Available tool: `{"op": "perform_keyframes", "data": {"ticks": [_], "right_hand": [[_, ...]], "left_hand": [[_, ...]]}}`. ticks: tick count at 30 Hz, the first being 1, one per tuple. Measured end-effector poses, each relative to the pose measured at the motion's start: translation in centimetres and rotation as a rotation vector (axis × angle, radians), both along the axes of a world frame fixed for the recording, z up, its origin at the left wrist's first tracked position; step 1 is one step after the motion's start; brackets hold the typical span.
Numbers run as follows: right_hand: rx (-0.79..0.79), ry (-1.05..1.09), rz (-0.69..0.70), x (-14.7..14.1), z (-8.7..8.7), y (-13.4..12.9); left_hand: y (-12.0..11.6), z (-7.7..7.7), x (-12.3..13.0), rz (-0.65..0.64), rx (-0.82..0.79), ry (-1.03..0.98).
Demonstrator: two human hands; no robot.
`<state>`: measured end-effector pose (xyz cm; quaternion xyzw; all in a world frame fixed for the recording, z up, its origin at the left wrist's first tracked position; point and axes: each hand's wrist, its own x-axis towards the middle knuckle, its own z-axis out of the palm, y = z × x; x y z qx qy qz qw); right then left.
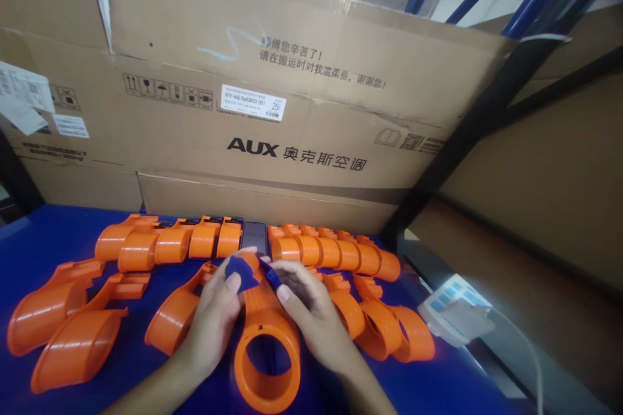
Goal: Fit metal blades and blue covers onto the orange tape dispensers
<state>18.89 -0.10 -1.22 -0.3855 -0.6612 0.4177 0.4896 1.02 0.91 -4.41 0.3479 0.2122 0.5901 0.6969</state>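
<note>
Between my hands is an orange plastic part (pixel 267 318), its round open ring toward me and its narrow end pointing away. My left hand (pixel 219 305) pinches a dark blue piece (pixel 242 272) with thumb and fingers, against the left side of the narrow end. My right hand (pixel 309 311) has its thumb and fingers closed on a second, slim dark blue piece (pixel 271 274) at the right side of that end. Where the blue pieces meet the orange part is partly covered by my fingers.
Several similar orange parts (pixel 73 350) lie on the blue table (pixel 24 233) to the left, behind and to the right (pixel 413 334). A phone (pixel 254 237) lies at the back by a large cardboard sheet (pixel 195 142). A white power strip (pixel 455 311) with a cable sits right.
</note>
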Motion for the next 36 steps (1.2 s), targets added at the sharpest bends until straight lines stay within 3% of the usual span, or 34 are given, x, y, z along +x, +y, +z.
{"op": "perform_keyframes", "data": {"ticks": [7,23,29,33,36], "right_hand": [[0.171,-0.009,-0.147,1.1,0.6,0.2],[0.240,-0.084,-0.111,0.8,1.1,0.1],[0.229,-0.143,-0.085,1.1,0.4,-0.1],[0.274,-0.265,-0.105,0.9,0.3,-0.2],[0.380,-0.402,-0.103,0.7,0.2,-0.1]], "left_hand": [[-0.5,0.0,0.1,0.171,0.085,0.043],[-0.5,-0.2,-0.2,0.107,0.134,0.093],[-0.5,-1.5,-0.5,0.105,0.163,0.032],[-0.3,-2.2,-0.6,0.115,0.195,0.004],[0.0,-1.8,-0.6,0.139,0.204,0.033]]}}
